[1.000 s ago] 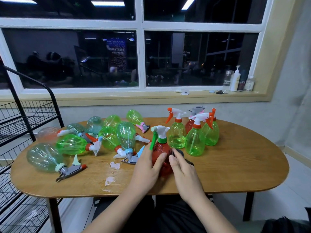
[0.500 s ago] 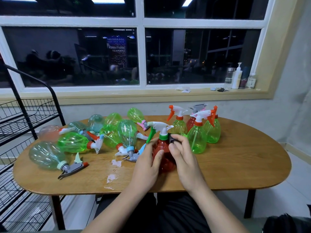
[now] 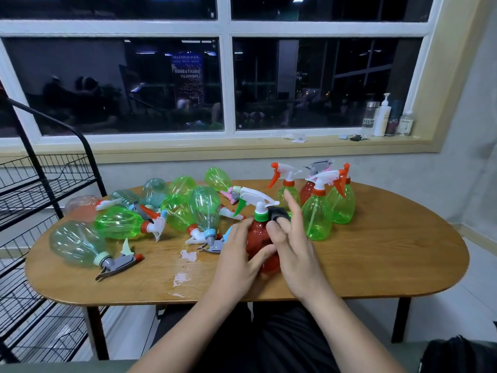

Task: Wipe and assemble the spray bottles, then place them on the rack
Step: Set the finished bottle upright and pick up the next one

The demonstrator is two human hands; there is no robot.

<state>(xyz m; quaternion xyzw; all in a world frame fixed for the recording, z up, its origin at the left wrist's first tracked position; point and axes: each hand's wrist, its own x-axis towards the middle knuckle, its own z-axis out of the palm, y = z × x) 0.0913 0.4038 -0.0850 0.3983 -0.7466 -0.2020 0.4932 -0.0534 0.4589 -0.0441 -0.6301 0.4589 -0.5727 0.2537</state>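
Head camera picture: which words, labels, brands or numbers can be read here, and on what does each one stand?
"MAXIMUM": top line of the banner behind the window, as far as I can tell.
Lower lines of that banner: too blurred to read.
Label on the clear bottle on the windowsill: too small to read.
Spray bottles on the table: no text shows.
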